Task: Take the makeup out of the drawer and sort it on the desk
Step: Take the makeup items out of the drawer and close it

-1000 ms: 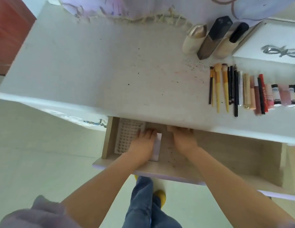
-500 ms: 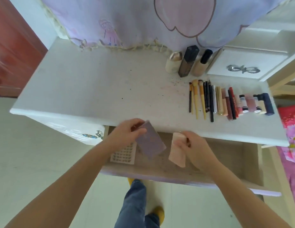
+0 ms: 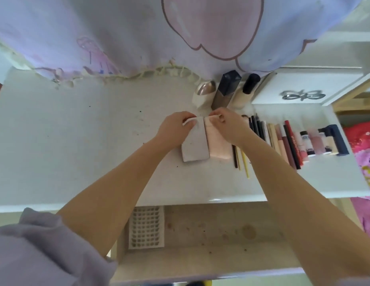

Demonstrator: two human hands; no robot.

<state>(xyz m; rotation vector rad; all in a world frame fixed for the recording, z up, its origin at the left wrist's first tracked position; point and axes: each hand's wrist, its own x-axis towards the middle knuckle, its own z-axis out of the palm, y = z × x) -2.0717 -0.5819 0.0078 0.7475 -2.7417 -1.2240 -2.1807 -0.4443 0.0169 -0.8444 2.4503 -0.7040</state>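
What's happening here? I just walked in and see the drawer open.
A person is sorting makeup onto the desk. The left hand holds a grey palette and the right hand a pink palette, set side by side left of the brushes. A white tray lies in the drawer.

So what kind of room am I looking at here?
Most likely a bedroom dressing table. The white desk holds a sorted row of brushes and lip products, foundation bottles stand at the back, and bright pink bedding shows at the right edge.
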